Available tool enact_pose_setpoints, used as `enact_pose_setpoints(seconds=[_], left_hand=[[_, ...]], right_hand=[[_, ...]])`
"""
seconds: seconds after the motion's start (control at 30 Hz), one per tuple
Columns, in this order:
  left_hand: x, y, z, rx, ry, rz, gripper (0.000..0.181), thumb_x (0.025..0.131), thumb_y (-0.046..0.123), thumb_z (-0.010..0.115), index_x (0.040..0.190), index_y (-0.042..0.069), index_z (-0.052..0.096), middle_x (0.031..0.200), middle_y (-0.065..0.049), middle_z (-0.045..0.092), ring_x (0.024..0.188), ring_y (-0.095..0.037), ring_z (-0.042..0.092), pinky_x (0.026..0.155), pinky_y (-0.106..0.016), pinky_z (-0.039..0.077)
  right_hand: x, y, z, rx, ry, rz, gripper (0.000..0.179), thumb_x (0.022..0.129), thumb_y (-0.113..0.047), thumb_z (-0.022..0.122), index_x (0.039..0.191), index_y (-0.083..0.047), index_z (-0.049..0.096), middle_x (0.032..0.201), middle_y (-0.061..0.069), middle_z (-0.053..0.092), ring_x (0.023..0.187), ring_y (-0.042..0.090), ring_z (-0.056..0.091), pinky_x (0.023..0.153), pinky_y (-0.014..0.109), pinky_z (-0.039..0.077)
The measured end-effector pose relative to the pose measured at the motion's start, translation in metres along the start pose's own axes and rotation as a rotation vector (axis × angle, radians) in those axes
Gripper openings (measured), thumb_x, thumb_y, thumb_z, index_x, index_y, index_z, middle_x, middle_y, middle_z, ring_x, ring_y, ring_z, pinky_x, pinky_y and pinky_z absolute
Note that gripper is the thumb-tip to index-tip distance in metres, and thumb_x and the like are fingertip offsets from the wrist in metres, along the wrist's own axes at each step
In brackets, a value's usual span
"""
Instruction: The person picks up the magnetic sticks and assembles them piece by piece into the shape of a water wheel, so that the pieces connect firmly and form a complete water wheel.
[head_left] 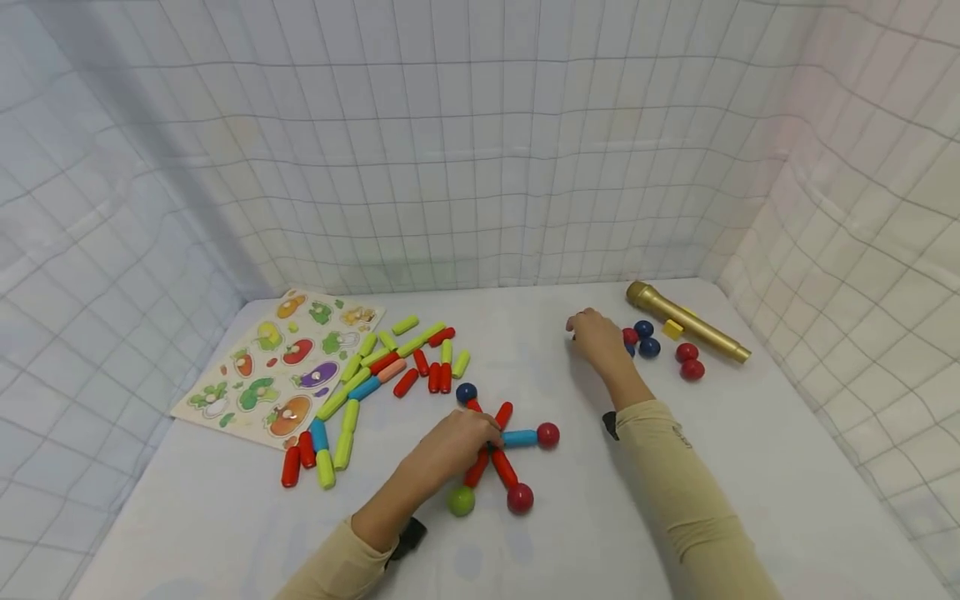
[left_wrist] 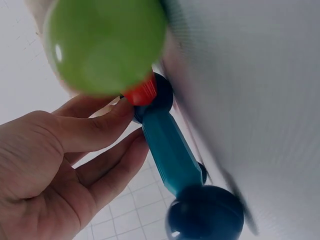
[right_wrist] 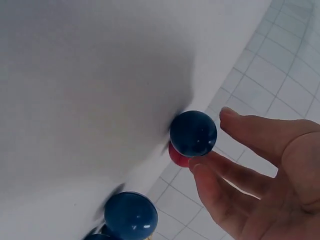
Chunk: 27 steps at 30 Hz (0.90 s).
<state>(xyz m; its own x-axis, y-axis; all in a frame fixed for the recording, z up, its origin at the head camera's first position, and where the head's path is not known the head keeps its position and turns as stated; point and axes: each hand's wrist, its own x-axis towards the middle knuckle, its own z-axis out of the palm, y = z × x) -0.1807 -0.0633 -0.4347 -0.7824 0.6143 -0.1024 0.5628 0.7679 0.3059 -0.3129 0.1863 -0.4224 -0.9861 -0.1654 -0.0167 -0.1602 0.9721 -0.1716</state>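
My left hand [head_left: 453,446] pinches the hub of a star-shaped build [head_left: 504,468] of rods and balls on the table. In the left wrist view, the thumb and fingertips meet beside the dark hub ball [left_wrist: 162,92], where a red rod and a blue rod [left_wrist: 171,151] join it. A green ball [left_wrist: 105,45] looms close in front. My right hand [head_left: 600,340] hovers low beside loose balls, thumb and fingers spread. In the right wrist view, a blue ball [right_wrist: 193,133] stands between them, a small gap from the thumb; fingertips reach its lower edge, where a red ball [right_wrist: 180,156] shows behind.
Several red, green and blue rods [head_left: 371,387] lie scattered left of centre. A wooden vegetable puzzle board [head_left: 251,358] lies at the far left. At the back right are a gold microphone [head_left: 686,321], a yellow block [head_left: 672,329] and loose red balls [head_left: 692,369]. Grid-patterned curtains [head_left: 420,150] surround the table.
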Motion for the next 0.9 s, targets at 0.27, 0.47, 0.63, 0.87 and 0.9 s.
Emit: enact_pose_setpoints(seconds=[0.27, 0.47, 0.63, 0.87, 0.9], left_hand=[[0.005, 0.000, -0.004, -0.063, 0.002, -0.059, 0.018, 0.088, 0.013, 0.071, 0.105, 0.016, 0.077, 0.099, 0.004, 0.073, 0.088, -0.012, 0.064, 0.079, -0.024, 0.057], [0.022, 0.009, -0.003, 0.059, 0.111, -0.196, 0.021, 0.089, 0.028, 0.070, 0.099, 0.010, 0.074, 0.077, 0.000, 0.062, 0.064, -0.011, 0.053, 0.061, -0.023, 0.053], [0.041, 0.020, -0.002, 0.199, 0.058, -0.353, 0.036, 0.086, 0.040, 0.072, 0.097, 0.006, 0.073, 0.084, -0.008, 0.060, 0.062, -0.017, 0.054, 0.062, -0.032, 0.059], [0.048, 0.024, 0.004, 0.191, 0.028, -0.398, 0.036, 0.084, 0.040, 0.075, 0.099, 0.007, 0.073, 0.084, -0.008, 0.057, 0.062, -0.018, 0.053, 0.059, -0.030, 0.057], [0.048, 0.024, 0.004, 0.176, 0.030, -0.403, 0.036, 0.084, 0.040, 0.075, 0.099, 0.007, 0.073, 0.084, -0.008, 0.057, 0.063, -0.018, 0.053, 0.059, -0.030, 0.057]], right_hand=[[-0.009, 0.003, 0.010, 0.129, -0.101, -0.028, 0.029, 0.084, -0.007, 0.068, 0.112, -0.003, 0.069, 0.119, 0.020, 0.066, 0.112, 0.039, 0.060, 0.095, 0.051, 0.049], [-0.031, -0.020, 0.016, 0.218, -0.167, -0.153, 0.027, 0.082, -0.010, 0.075, 0.108, -0.008, 0.072, 0.114, 0.012, 0.069, 0.110, 0.030, 0.062, 0.097, 0.046, 0.049], [-0.044, -0.038, 0.019, 0.266, -0.194, -0.200, 0.026, 0.082, -0.012, 0.076, 0.108, -0.012, 0.073, 0.112, 0.008, 0.071, 0.107, 0.025, 0.063, 0.097, 0.043, 0.050], [-0.047, -0.045, 0.020, 0.291, -0.226, -0.233, 0.026, 0.083, -0.009, 0.075, 0.108, -0.011, 0.071, 0.110, 0.009, 0.071, 0.102, 0.023, 0.063, 0.093, 0.041, 0.052], [-0.047, -0.045, 0.020, 0.295, -0.230, -0.238, 0.025, 0.083, -0.009, 0.075, 0.108, -0.011, 0.071, 0.110, 0.009, 0.071, 0.102, 0.023, 0.063, 0.093, 0.041, 0.052]])
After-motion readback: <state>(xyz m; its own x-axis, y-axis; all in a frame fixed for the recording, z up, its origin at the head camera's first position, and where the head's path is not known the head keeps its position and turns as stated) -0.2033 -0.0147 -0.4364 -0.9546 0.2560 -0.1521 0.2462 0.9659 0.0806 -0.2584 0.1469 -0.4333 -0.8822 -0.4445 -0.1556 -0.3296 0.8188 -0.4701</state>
